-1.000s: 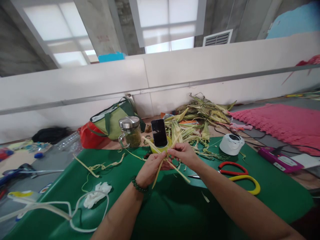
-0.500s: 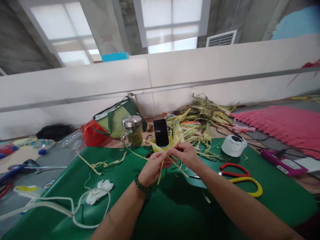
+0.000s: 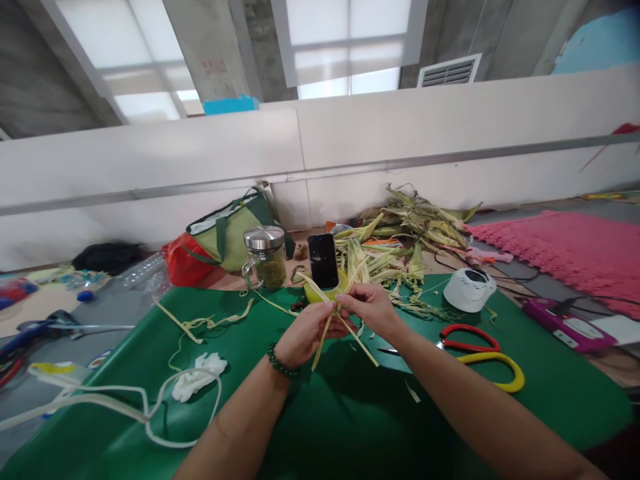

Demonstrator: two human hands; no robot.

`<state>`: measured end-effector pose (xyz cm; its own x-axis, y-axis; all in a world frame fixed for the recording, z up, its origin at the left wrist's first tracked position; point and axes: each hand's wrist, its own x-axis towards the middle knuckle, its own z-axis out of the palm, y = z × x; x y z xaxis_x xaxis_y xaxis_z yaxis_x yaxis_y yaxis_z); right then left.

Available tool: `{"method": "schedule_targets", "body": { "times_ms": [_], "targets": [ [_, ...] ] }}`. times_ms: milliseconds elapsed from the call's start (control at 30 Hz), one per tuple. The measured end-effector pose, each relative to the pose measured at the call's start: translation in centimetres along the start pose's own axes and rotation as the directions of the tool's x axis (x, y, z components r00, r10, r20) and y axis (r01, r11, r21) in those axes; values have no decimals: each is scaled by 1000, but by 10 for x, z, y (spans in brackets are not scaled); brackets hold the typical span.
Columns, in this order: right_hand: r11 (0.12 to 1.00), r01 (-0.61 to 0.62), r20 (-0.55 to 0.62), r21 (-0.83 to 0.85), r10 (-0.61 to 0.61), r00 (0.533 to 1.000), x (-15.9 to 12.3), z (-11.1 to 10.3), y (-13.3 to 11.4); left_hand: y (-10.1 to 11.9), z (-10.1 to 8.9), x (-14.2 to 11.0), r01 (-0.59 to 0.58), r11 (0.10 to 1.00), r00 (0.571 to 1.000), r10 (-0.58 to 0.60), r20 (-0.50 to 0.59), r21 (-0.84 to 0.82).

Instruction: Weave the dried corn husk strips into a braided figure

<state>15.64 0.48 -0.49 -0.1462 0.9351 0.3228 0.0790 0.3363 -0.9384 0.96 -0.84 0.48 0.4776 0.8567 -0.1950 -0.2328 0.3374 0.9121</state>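
Pale-yellow strips (image 3: 361,344) cross right between our left hand (image 3: 306,333) and right hand (image 3: 375,309), both pinching them, neither nearer, long ends splayed apart toward us.

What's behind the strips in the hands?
A yellow holder and an upright phone, with husks to the right. The strips, left hand and right hand cover part of the holder's lower front, so that stays unseen.
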Motion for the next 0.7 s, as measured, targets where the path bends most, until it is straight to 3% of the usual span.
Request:
{"method": "schedule_targets", "body": {
  "times_ms": [200, 433, 567, 700],
  "targets": [
    [994, 62, 75, -87, -56, 996, 4, -3, 3, 2, 0, 0, -3, 999, 998, 5, -67, 38],
    [993, 72, 122, -96, -60, 991, 3, -6, -2, 2, -2, 1, 47, 999, 999, -47, -8, -22],
    [992, 56, 133, -110, -41, 990, 1, -7, -4, 0, -2, 1, 19, 999, 1000, -19, -9, 43],
    [983, 41, -10, -178, -43, 999, 2, -6, 1, -3, -3, 3, 12, 993, 1000, -10, -16, 115]
  ]
}}
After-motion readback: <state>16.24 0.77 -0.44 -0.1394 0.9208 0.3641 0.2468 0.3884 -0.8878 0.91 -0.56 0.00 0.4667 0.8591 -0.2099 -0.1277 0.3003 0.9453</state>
